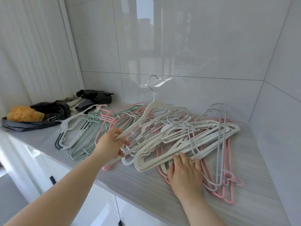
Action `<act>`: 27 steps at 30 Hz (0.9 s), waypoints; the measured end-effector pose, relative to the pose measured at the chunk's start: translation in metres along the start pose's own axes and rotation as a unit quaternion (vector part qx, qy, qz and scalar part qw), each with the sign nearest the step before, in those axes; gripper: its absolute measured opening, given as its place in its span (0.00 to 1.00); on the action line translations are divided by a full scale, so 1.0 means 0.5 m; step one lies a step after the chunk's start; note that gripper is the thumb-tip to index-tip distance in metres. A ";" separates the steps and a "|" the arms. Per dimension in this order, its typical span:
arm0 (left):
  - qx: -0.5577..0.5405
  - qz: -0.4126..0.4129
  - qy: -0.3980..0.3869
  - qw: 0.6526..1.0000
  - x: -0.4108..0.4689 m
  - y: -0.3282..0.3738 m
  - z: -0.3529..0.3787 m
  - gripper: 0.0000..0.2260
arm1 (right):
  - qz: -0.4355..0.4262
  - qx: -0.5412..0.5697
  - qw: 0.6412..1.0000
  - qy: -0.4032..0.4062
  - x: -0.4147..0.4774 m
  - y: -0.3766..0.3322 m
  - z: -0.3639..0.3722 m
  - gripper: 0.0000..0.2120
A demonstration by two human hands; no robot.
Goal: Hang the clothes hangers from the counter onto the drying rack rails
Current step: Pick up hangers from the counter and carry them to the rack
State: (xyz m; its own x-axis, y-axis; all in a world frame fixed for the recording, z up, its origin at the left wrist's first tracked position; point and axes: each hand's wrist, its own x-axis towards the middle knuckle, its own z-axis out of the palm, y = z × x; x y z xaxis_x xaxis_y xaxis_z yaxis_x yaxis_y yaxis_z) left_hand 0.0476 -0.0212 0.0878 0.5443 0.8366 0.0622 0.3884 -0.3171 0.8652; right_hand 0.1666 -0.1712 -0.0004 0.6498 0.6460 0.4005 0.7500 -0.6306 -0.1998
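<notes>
Home laundry corner: glossy wall tiles (203, 46), counter (138, 185) strewn with hangers (187, 137).

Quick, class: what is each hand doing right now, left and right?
Left hand: fingers grip the end of a raised white hanger.
Right hand: open, fingers resting on the cream hanger stack.

The left hand (112, 144) is gripping one arm of a white hanger (146, 115), which is tilting up with its hook near the tiled wall (211, 46). The right hand (185, 172) is resting, fingers spread, on cream hangers (187, 139) that are lying over pink hangers (228, 193) on the grey surface (138, 185).
</notes>
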 end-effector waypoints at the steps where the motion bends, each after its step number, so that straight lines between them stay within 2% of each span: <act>1: 0.019 0.019 0.017 0.999 -0.010 -0.002 -0.008 0.09 | 0.000 -0.004 1.000 0.009 -0.001 0.003 0.003 0.19; 4: 0.092 0.050 0.058 0.993 -0.032 -0.007 -0.035 0.12 | 0.007 -0.021 0.999 0.040 0.000 0.011 0.014 0.19; 7: 0.106 0.055 0.055 0.991 -0.054 0.005 -0.066 0.17 | 0.011 -0.026 0.999 0.040 0.001 0.014 0.018 0.19; 12: 0.050 0.051 0.036 0.997 -0.093 0.013 -0.148 0.15 | 0.018 -0.023 1.000 0.011 0.012 0.020 -0.013 0.14; 14: 0.051 0.048 0.039 0.997 -0.103 0.004 -0.163 0.12 | 0.026 -0.033 0.999 0.028 0.033 0.029 -0.025 0.18; 16: 0.054 0.036 0.052 0.997 -0.107 -0.006 -0.163 0.10 | 0.045 -0.055 0.997 -0.012 0.061 0.043 -0.046 0.22; 18: 0.044 0.018 0.060 0.997 -0.109 -0.017 -0.160 0.10 | 0.055 -0.046 0.997 -0.042 0.091 0.062 -0.061 0.21; 22: 0.019 -0.003 0.057 0.998 -0.108 -0.030 -0.167 0.11 | 0.007 -0.044 0.998 -0.041 0.154 0.067 -0.088 0.19; 27: 0.024 0.002 0.058 0.998 -0.103 -0.030 -0.167 0.11 | -0.012 -0.093 0.986 -0.137 0.246 0.042 -0.086 0.25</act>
State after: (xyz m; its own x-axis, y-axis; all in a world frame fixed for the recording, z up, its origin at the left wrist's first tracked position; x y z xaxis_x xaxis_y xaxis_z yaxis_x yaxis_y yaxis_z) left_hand -0.0482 -0.0223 0.1134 0.4579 0.8803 0.1244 0.4235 -0.3390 0.8401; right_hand 0.2569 -0.1236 0.0830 0.6608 0.7373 0.1403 0.7461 -0.6656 -0.0165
